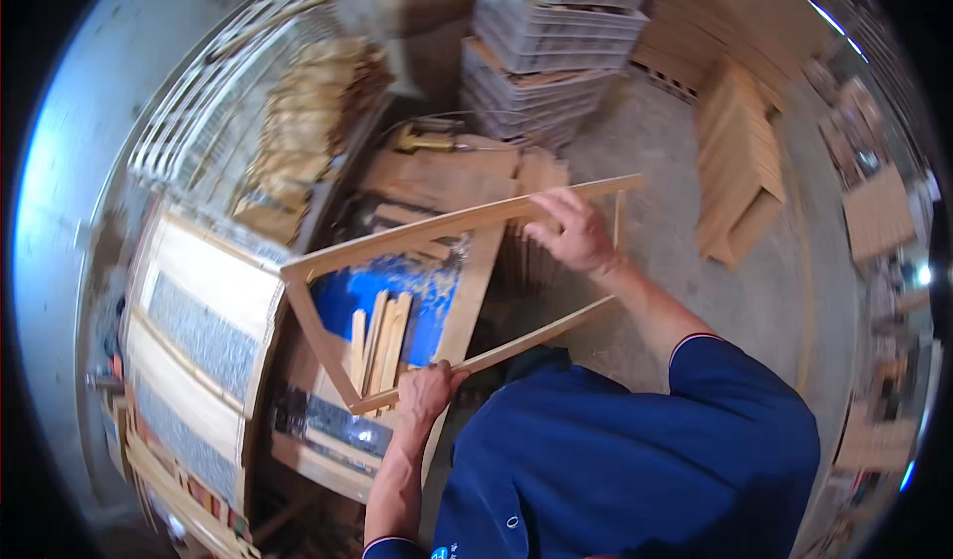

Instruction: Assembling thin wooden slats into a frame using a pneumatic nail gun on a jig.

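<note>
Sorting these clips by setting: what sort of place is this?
Likely a woodworking workshop: both hands hold a bare wooden frame, cut boards are stacked on a concrete floor, and sawdust covers a blue bench.

One view only, from a wide fisheye camera worn on the person's head, looking steeply down and forward over the blue-shirted shoulders. It sits close above the tabletop [467, 291], whose near edge lies just under the lens. Straight edges bow toward the round dark rim, where the concrete floor [685, 221] and stacked crates [546, 53] curve away.
</note>
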Tool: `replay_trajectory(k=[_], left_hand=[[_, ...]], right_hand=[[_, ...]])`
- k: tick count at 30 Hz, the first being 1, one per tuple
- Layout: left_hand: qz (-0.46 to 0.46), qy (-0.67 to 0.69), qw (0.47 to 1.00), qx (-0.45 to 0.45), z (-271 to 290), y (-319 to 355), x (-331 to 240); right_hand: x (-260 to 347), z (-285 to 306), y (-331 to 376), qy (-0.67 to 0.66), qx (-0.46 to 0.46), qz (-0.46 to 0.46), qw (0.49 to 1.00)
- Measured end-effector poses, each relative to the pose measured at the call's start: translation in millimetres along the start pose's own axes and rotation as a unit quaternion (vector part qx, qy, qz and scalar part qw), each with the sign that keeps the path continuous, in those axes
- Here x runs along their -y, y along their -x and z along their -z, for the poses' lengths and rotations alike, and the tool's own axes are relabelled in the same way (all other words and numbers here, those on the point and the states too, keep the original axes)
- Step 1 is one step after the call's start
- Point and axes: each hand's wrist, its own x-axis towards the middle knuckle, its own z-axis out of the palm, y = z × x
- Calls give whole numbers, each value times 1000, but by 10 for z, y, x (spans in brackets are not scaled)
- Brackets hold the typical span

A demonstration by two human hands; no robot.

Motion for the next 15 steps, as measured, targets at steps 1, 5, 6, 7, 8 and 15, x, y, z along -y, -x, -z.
replay_trajectory(k=[1, 5, 6, 7, 8, 15], left_hand=[[-25, -32, 999, 12, 18, -178, -142], [-139, -142, 980, 26, -62, -805, -805], [-179, -188, 966, 26, -120, -982, -981], [-213, -230, 949, 28, -250, -1127, -1120], [-251, -282, 915, -145, -413, -1202, -1247], [-325, -113, 908, 239, -395, -1821, -2093]], right_hand=[[110, 1, 186, -83, 34, -71, 993], [475, -322, 498, -309, 82, -201, 926], [495, -410, 487, -331, 81, -224, 913], [510, -521, 449, -370, 61, -279, 884], [511, -602, 394, -410, 46, -332, 848], [-754, -719, 794, -396, -60, -459, 793]])
